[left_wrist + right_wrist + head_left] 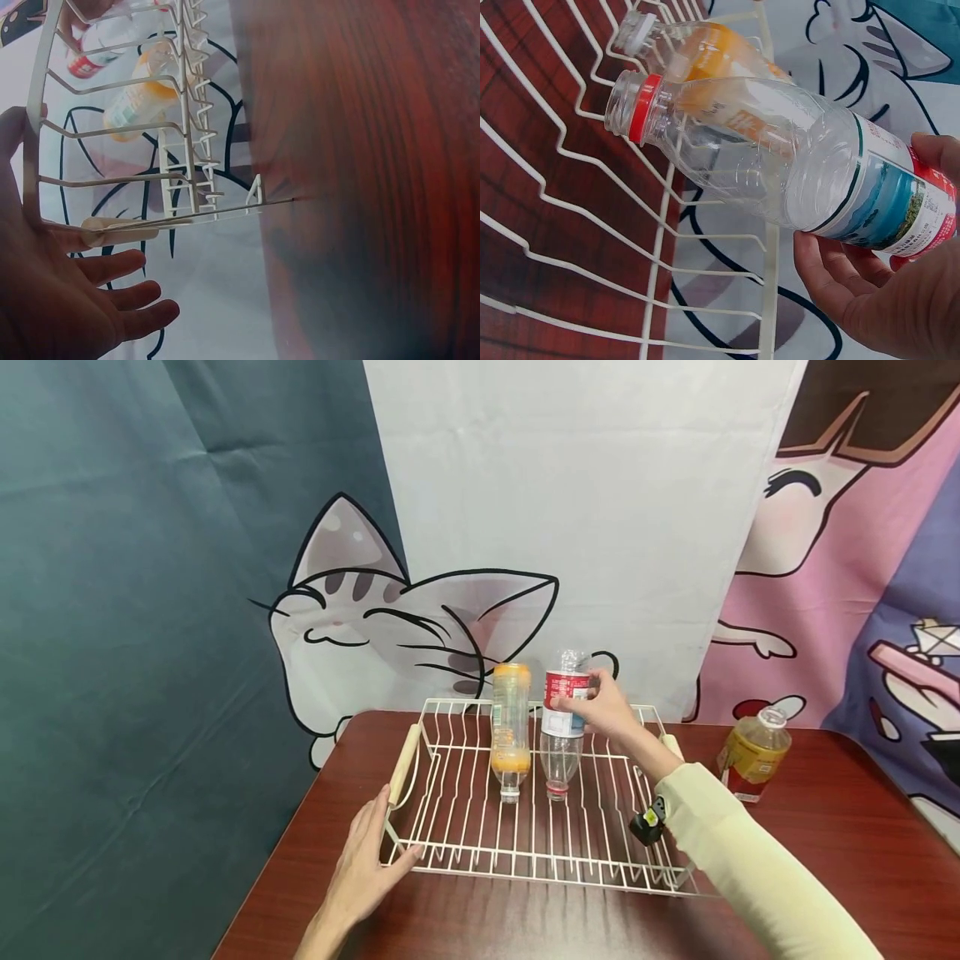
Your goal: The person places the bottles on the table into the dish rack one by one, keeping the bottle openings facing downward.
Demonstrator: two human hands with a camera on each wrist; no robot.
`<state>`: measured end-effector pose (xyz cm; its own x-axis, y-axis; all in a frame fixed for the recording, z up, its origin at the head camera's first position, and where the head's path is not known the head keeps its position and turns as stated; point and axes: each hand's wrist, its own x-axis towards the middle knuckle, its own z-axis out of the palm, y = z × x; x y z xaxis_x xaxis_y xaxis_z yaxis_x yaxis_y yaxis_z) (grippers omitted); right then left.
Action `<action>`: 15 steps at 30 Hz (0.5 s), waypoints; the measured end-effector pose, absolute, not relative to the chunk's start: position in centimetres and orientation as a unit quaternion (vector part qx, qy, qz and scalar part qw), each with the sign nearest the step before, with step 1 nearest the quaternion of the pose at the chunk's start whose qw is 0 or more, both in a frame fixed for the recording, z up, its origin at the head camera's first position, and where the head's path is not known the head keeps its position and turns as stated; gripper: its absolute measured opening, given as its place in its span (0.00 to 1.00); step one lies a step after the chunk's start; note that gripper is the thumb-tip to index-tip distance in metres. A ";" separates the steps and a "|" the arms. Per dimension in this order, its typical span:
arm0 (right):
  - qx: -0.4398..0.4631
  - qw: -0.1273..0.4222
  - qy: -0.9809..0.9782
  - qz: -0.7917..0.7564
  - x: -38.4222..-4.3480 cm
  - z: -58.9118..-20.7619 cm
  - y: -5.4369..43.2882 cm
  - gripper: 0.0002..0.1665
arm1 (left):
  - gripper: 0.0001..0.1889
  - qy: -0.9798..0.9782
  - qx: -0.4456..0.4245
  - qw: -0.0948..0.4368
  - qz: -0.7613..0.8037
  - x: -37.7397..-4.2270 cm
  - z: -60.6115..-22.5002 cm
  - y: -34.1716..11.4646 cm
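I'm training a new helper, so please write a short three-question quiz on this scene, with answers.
1. Which bottle does the person's right grip hold?
2. True or false: the yellow-labelled bottle stands inside the rack.
3. Where is the left grip? A: at the rack's right side; B: at its left side; C: on a bottle.

Key
1. The red-and-white-labelled bottle.
2. False; it stands on the table, right of the rack.
3. B.

Rack (517, 852), yellow-labelled bottle (753, 760) on table (847, 835)

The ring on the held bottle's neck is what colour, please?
The ring is red, seen best in the right wrist view.
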<state>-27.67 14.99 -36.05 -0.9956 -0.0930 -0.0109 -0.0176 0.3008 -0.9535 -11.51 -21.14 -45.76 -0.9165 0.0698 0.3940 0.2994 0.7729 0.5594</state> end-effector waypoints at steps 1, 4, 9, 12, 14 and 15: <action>-0.035 0.032 0.809 -0.586 -27.7 -36.2 14.9 0.50 | 0.49 -0.925 -0.101 0.180 -0.320 -11.5 -45.7 -21.2; -0.035 0.029 0.819 -0.572 -27.7 -36.7 14.5 0.50 | 0.48 -0.925 -0.105 0.185 -0.315 -11.5 -45.7 -21.2; -0.027 0.021 0.829 -0.559 -27.8 -37.4 14.0 0.49 | 0.48 -0.926 -0.107 0.187 -0.309 -11.5 -45.7 -21.1; -0.017 0.021 0.828 -0.560 -27.8 -37.6 13.9 0.47 | 0.48 -0.929 -0.104 0.184 -0.305 -11.5 -45.6 -21.2; -0.011 0.022 0.828 -0.560 -27.8 -37.7 13.9 0.46 | 0.48 -0.931 -0.102 0.179 -0.303 -11.5 -45.7 -21.2; -0.009 0.022 0.829 -0.559 -27.9 -37.8 14.0 0.46 | 0.48 -0.932 -0.100 0.177 -0.302 -11.5 -45.7 -21.2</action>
<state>-27.90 13.97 -37.81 -0.9989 -0.0391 -0.0273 0.0107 0.3742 -0.9273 -11.51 -21.21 -45.68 -0.9174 0.0792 0.3901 0.2928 0.7982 0.5265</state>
